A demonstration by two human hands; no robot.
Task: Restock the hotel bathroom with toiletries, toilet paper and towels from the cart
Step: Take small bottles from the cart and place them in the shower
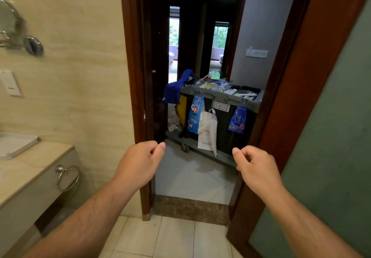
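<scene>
The grey housekeeping cart (222,97) stands just outside the bathroom doorway, its top tray holding small toiletries. A blue cloth (174,91) hangs over its left end. Plastic bags hang on its side: a blue-white one (194,115), a white one (208,133) and a purple one (237,120). My left hand (140,161) and my right hand (255,165) are raised in front of me inside the bathroom, short of the door. Both have loosely curled fingers and hold nothing.
A dark wooden door frame (132,77) bounds the opening, with the frosted glass door (321,137) on the right. On the left are the vanity counter (34,169) with a white tray (16,143), a towel ring (67,177) and a wall mirror (12,23).
</scene>
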